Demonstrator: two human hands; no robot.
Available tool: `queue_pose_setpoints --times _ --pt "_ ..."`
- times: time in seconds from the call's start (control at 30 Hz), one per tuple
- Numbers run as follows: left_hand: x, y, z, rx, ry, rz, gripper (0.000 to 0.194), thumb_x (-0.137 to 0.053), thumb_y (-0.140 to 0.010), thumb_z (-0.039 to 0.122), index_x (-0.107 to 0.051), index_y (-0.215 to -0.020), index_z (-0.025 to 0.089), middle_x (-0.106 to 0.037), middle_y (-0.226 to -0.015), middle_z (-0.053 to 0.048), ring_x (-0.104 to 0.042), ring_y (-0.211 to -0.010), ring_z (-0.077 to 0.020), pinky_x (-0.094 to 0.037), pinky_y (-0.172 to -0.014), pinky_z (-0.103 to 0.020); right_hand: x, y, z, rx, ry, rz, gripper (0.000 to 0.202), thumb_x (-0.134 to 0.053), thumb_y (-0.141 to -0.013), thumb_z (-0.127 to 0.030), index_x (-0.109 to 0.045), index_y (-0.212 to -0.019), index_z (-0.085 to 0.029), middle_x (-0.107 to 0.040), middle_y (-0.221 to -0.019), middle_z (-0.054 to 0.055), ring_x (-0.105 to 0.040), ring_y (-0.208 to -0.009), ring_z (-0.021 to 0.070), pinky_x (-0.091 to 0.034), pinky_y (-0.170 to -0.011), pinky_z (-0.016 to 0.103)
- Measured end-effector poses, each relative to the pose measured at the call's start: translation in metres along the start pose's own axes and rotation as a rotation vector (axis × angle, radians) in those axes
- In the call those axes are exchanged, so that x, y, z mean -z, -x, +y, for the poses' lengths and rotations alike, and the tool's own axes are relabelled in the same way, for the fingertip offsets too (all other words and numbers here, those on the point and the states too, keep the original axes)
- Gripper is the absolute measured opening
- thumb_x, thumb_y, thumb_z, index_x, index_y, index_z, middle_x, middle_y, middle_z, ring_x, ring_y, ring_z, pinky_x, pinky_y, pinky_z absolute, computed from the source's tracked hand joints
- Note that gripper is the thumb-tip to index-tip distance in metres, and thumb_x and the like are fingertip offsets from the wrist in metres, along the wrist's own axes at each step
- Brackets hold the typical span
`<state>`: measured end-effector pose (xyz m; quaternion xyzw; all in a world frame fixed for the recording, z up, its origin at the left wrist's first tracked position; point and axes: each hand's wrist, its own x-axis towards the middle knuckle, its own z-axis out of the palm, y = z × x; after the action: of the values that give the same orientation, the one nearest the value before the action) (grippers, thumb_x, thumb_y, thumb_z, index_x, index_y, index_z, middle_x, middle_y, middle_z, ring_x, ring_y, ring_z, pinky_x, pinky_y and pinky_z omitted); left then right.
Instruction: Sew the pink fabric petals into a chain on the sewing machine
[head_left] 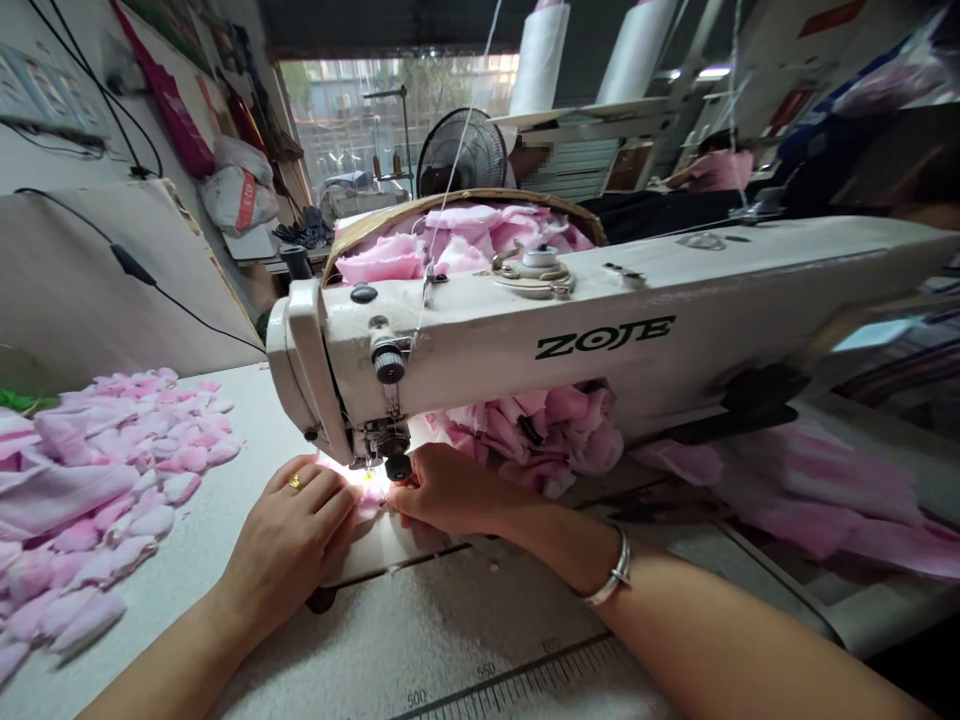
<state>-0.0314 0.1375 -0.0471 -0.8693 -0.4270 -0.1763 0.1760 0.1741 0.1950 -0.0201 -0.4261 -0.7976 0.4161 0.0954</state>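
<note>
A small pink fabric piece [369, 502] lies under the lit needle area of a white sewing machine [480, 345]. My left hand [300, 515], with a yellow ring, is closed at the left side of this piece, its fingers bent and pressed together. From the right, my right hand [446, 488] pinches the piece's edge close to the presser foot, below a black knob [398, 467]. Its fingertips are partly hidden. Behind it, a bunch of pink fabric [555, 440] sits under the machine arm.
Many small pink pieces [157, 470] are heaped on the left of the white table [300, 650]. A basket rim [352, 232] full of pink fabric rises behind the machine. More pink fabric [817, 490] lies at right. Thread cones [541, 60], a fan [463, 152] and a person [720, 165] are farther back.
</note>
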Motion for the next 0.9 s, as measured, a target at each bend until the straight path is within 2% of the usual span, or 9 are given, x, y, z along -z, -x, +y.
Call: queue_pose_setpoints --times 0.2,0.33,0.6,0.73,0.9 --pt "-0.001 0.000 -0.001 -0.022 0.054 0.032 0.011 -0.052 -0.093 0.020 -0.061 -0.099 0.020 -0.065 -0.089 0.000 -0.055 -0.085 -0.0178 -0.041 -0.093 -0.041 -0.009 -0.006 -0.002 0.021 0.061 0.071 0.026 -0.054 -0.073 -0.026 -0.059 -0.049 -0.019 -0.055 -0.043 -0.002 -0.052 -0.043 0.0104 -0.031 -0.042 0.024" --pt "-0.001 0.001 -0.002 -0.024 0.085 0.007 0.015 -0.052 -0.093 0.018 -0.061 -0.105 0.022 -0.065 -0.093 0.001 -0.056 -0.087 -0.0175 -0.041 -0.094 -0.042 -0.009 -0.006 -0.002 0.005 0.075 0.094 0.027 -0.054 -0.073 -0.026 -0.059 -0.047 -0.019 -0.055 -0.041 -0.001 -0.050 -0.041 0.0103 -0.029 -0.040 0.024" --pt "0.000 0.004 0.007 0.039 0.083 -0.030 0.022 -0.048 -0.096 0.019 -0.059 -0.114 0.022 -0.065 -0.102 0.000 -0.054 -0.095 -0.0190 -0.039 -0.099 -0.045 -0.003 0.000 -0.004 -0.032 0.047 0.020 0.030 -0.050 -0.074 -0.022 -0.055 -0.045 -0.018 -0.056 -0.042 0.000 -0.050 -0.041 0.0104 -0.034 -0.044 0.024" --pt "0.001 0.004 0.010 0.071 0.103 -0.037 0.020 -0.049 -0.095 0.020 -0.059 -0.113 0.023 -0.065 -0.106 0.001 -0.055 -0.095 -0.0186 -0.039 -0.101 -0.045 -0.005 -0.001 -0.003 -0.010 0.109 0.053 0.029 -0.050 -0.072 -0.020 -0.050 -0.043 -0.018 -0.054 -0.041 0.001 -0.049 -0.042 0.0114 -0.031 -0.044 0.025" --pt "0.000 0.006 0.012 0.066 0.076 -0.040 0.021 -0.048 -0.095 0.020 -0.060 -0.113 0.022 -0.066 -0.106 0.000 -0.056 -0.094 -0.0198 -0.039 -0.099 -0.046 -0.006 -0.002 0.000 0.015 0.077 0.064 0.025 -0.048 -0.073 -0.020 -0.051 -0.048 -0.018 -0.056 -0.044 0.001 -0.047 -0.041 0.0105 -0.026 -0.041 0.025"
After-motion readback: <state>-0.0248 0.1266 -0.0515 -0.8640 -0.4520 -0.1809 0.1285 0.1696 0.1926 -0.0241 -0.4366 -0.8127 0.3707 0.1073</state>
